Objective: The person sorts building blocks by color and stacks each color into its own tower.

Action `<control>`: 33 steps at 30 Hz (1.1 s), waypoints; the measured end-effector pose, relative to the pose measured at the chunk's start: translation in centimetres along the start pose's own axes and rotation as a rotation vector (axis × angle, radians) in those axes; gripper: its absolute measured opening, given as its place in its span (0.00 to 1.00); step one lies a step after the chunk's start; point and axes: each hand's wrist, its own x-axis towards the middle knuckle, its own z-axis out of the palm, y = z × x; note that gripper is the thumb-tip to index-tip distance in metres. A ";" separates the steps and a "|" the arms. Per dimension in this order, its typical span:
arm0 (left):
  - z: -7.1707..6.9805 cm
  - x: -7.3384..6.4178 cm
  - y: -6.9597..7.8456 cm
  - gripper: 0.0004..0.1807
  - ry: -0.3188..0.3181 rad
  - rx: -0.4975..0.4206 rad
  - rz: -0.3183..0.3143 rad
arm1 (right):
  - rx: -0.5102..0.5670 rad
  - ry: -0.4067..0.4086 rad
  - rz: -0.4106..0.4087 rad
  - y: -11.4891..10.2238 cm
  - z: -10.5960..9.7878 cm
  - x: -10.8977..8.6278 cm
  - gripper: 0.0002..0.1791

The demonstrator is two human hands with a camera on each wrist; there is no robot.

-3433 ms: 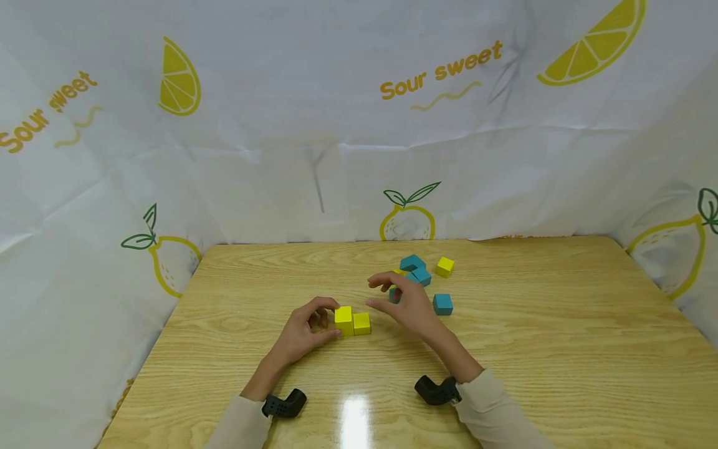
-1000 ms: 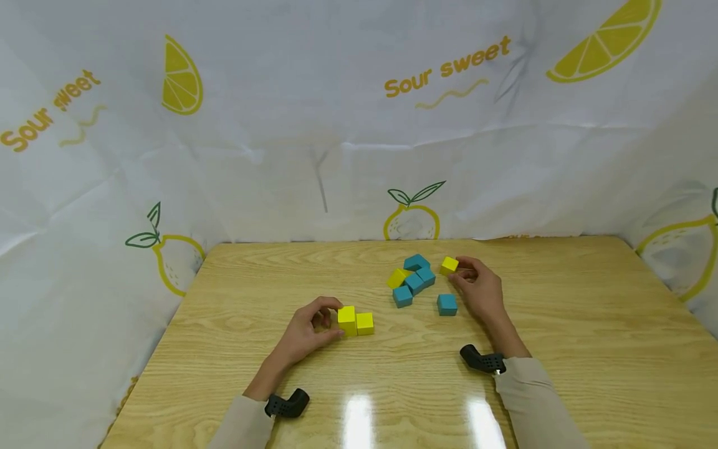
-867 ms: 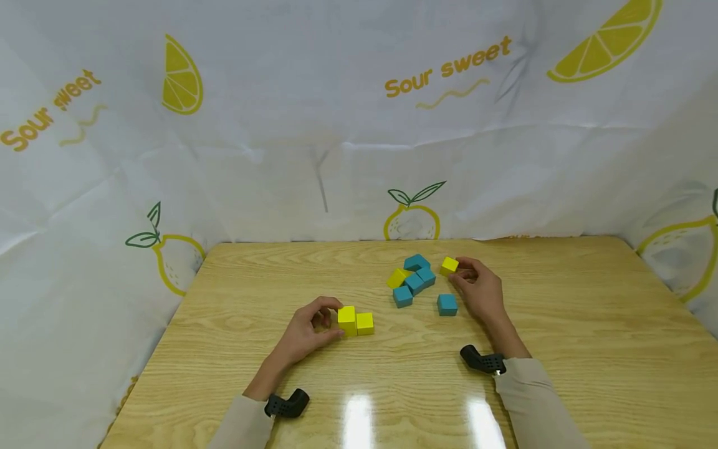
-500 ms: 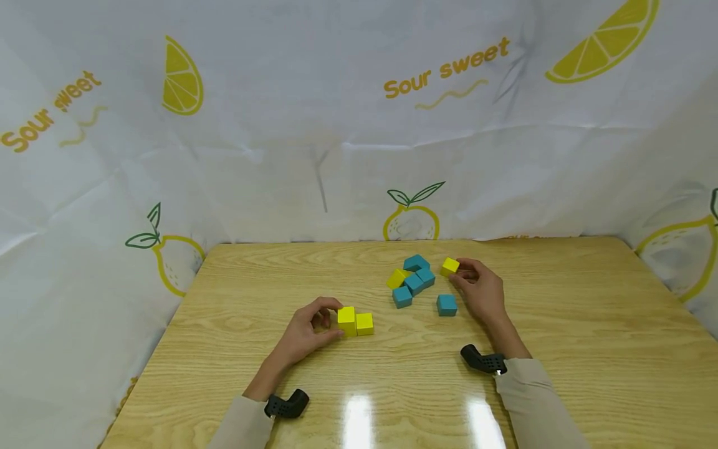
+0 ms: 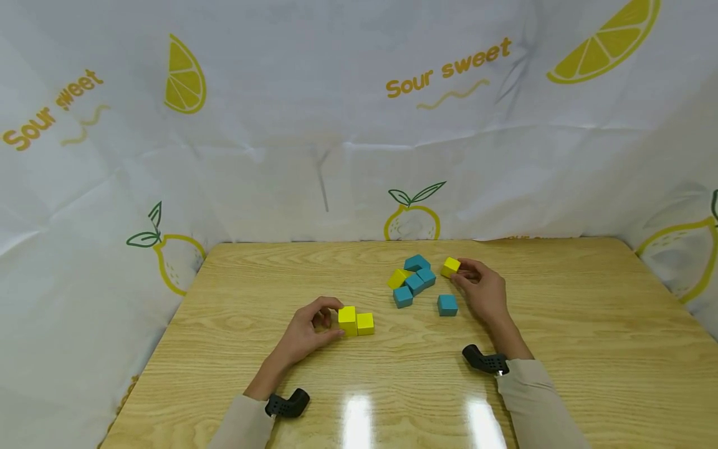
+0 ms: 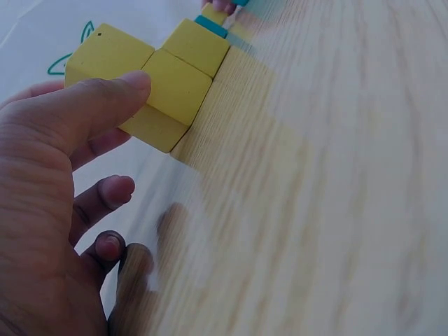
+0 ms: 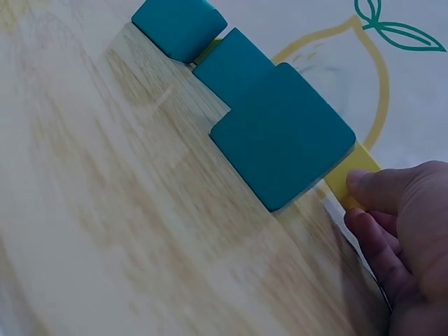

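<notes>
My left hand [image 5: 303, 330] holds a small stack of yellow blocks [image 5: 347, 320] between thumb and fingers. Against the right side of that stack sits a lower yellow block [image 5: 365, 323]. Up close in the left wrist view, the thumb [image 6: 119, 98] presses on the yellow faces while other fingers stay bent away from them. To the right, my right hand [image 5: 483, 292] pinches a yellow block [image 5: 450, 267] low over the table. In the right wrist view a large-looking blue block [image 7: 283, 140] covers much of that yellow block [image 7: 343, 178].
Between the hands lies a loose cluster of several blue blocks [image 5: 415, 284] with a yellow block [image 5: 397, 278] at its left. A lone blue block [image 5: 447, 305] sits in front of the right hand. Behind the wooden table [image 5: 269, 268] hangs a lemon-printed white cloth [image 5: 291, 187].
My right hand has moved right from above the blue cluster to the far yellow block, which it now pinches and has shifted very slightly right. The left hand keeps its place.
</notes>
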 end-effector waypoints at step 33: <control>0.0 0.0 -0.1 0.24 0.004 -0.010 0.010 | 0.151 -0.107 -0.120 -3.9 -1.9 -0.7 0.24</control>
